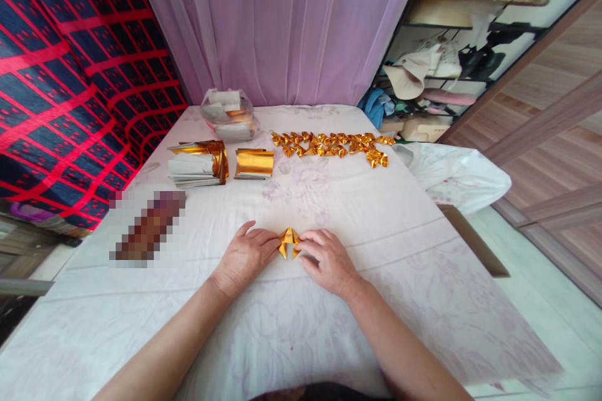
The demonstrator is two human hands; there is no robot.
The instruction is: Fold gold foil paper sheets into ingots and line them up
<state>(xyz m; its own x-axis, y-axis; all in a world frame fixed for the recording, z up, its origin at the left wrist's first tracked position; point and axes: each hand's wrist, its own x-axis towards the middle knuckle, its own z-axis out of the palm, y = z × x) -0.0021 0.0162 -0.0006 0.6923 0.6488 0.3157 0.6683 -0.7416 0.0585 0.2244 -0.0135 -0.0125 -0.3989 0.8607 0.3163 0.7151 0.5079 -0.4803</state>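
Head view, sweeping left to right: I see a stack of gold and white sheets at about ten o'clock on the desk, a curled gold sheet just beside it, and a row of folded gold pieces at twelve to one o'clock. Near centre, my left hand and right hand press flat from nine and three o'clock. Both sets of fingers are narrow, pinching a small folded gold paper lying on the cloth between them.
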